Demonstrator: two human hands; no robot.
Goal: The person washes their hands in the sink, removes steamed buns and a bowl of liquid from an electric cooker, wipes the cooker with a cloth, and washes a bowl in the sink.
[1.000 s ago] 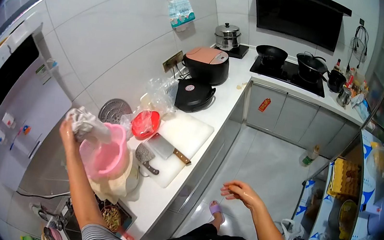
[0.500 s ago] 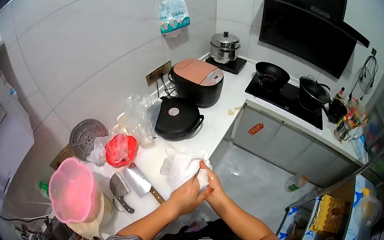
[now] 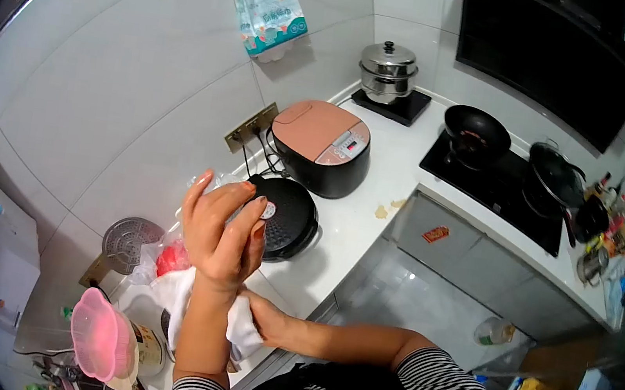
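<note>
My left hand [image 3: 224, 235] is raised in front of the black round appliance [image 3: 278, 218], its fingers apart and slightly curled, with nothing in them. Around my left wrist lies a white cloth [image 3: 238, 326]. My right hand [image 3: 264, 320] presses the cloth against that wrist from the right, its fingers partly hidden by cloth and forearm. Behind my left hand a red bowl [image 3: 172, 258] with plastic film is partly covered. The pink basket [image 3: 104, 335] stands at the lower left. The knives on the board are mostly hidden by my arm and the cloth.
A rice cooker [image 3: 321, 145] stands on the counter [image 3: 351, 228] behind the black appliance. Further back are a steel steamer pot [image 3: 388, 71], a wok [image 3: 476, 138] and a lidded pan [image 3: 556, 176] on the stove. A metal strainer disc [image 3: 131, 244] leans on the wall.
My left hand has risen from the board, opened and let go of the cloth, which now wraps its wrist. My right hand has moved left with the cloth. The view has shifted.
</note>
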